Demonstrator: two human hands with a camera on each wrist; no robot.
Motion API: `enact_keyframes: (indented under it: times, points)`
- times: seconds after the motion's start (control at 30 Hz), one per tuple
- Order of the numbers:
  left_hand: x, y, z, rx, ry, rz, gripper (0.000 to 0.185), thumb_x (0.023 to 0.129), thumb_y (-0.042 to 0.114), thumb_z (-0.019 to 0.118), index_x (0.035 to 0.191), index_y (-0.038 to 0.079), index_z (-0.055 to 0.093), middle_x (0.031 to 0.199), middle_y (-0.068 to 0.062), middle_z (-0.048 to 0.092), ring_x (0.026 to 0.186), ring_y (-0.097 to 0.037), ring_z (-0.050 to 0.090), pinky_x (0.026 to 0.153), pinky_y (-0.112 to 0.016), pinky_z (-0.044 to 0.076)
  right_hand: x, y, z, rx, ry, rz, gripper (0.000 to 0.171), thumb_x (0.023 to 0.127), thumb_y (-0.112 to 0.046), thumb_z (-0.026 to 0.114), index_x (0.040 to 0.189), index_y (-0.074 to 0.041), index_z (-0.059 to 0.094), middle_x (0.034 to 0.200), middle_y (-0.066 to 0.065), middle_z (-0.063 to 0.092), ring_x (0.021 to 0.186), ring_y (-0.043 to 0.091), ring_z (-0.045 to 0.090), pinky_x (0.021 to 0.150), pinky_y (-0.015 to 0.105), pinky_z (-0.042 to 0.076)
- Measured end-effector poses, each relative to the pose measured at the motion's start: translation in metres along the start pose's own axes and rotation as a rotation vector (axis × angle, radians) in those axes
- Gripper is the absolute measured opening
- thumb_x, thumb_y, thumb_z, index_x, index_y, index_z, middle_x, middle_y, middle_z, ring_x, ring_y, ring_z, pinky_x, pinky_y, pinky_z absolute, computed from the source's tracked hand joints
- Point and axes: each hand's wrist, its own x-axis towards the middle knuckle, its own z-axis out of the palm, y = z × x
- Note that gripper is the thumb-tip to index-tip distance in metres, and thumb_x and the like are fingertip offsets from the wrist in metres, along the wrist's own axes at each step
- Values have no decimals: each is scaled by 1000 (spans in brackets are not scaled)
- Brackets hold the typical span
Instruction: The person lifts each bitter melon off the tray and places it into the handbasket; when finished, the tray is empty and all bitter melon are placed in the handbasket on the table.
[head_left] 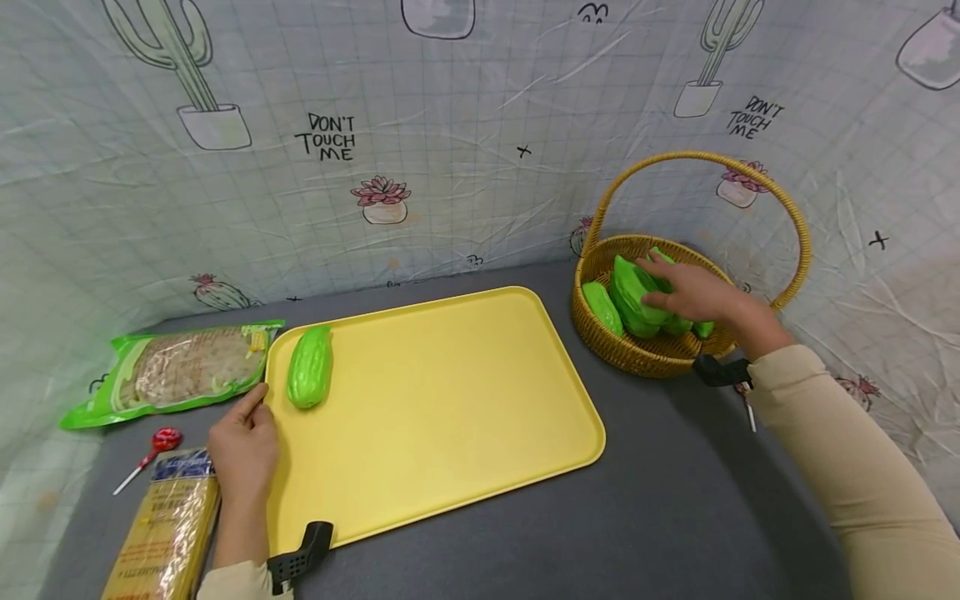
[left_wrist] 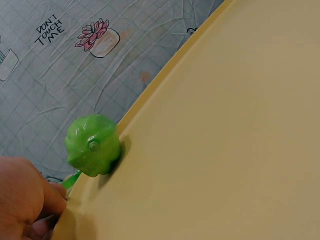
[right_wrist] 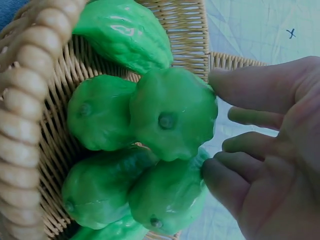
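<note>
My left hand [head_left: 243,450] grips the left rim of a yellow tray [head_left: 450,400]. Close by its fingertips, one ridged green bitter melon [head_left: 309,371] lies in the tray's upper left part, also showing end-on in the left wrist view. At the right, my right hand [head_left: 693,292] reaches into a round wicker basket [head_left: 630,360] holding several more bitter melons. In the right wrist view its thumb and fingers are spread apart at the side of the topmost bitter melon [right_wrist: 172,100], with the thumb tip right at its edge.
Left of the tray lie a green-edged plastic food bag [head_left: 195,367], a red lollipop [head_left: 166,439] and a spaghetti pack [head_left: 167,525]. The basket's tall arched handle [head_left: 693,156] rises above the right hand. A second lollipop [head_left: 746,404] lies beside the right wrist. A printed cloth [head_left: 465,183] hangs behind.
</note>
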Motion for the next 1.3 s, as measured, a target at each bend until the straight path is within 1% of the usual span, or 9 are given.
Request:
enact_keyframes:
  times: [0.1,0.3,0.4,0.43,0.5,0.53,0.6,0.73,1.3]
  points:
    - [-1,1,0,-5,6,3,42,106,13,42,143,7,60,145,-20,59,135,-34,54,74,-3,32,-1,0,0,25,21,-9,70,106,-23,55,162,2,21,164,37,11,57,25,55,79,44,39]
    - [0,-1,0,-11,10,5,42,106,12,42,143,7,61,144,-20,59,135,-33,54,73,-2,32,-4,-2,3,81,63,-22,65,107,-23,52,161,1,25,164,35,19,44,12,31,68,36,41]
    - [0,-1,0,-16,11,8,42,106,12,42,142,6,61,144,-20,59,135,-34,54,72,-1,32,-5,-1,4,106,82,-28,64,108,-22,52,161,0,25,129,35,61,43,11,30,61,34,40]
    - [0,-1,0,-17,12,9,42,105,12,42,142,6,61,144,-20,59,134,-34,55,72,0,32,-5,-1,5,115,88,-27,64,108,-22,51,161,-1,25,110,32,67,44,13,33,61,34,40]
    - [0,-1,0,-17,12,11,42,105,12,42,142,6,61,144,-21,59,134,-34,55,72,0,32,-6,-1,6,137,103,-28,64,108,-22,51,162,-2,24,102,30,67,51,20,44,66,37,43]
    - [0,0,0,-17,12,11,42,105,12,42,142,6,61,144,-21,59,135,-34,55,72,0,32,-6,-1,6,155,110,-24,63,108,-23,51,162,-3,24,102,30,68,61,25,56,71,40,48]
    - [-1,0,0,-16,13,11,42,105,12,42,142,6,61,144,-20,59,135,-34,54,72,-1,32,-7,0,7,199,120,-26,63,108,-22,50,162,-3,24,139,32,57,94,39,67,86,49,52]
    - [-1,0,0,-10,12,8,42,106,12,42,142,6,61,144,-20,60,134,-34,55,71,-1,32,-9,0,7,272,130,-18,62,109,-22,48,163,-4,23,166,27,25,143,52,37,108,64,40]
    - [2,-2,0,-6,-4,-4,42,107,16,41,144,8,59,146,-20,58,136,-35,53,74,-4,33,-17,-3,11,346,220,10,62,109,-28,48,163,-9,25,168,19,26,148,47,34,113,61,38]
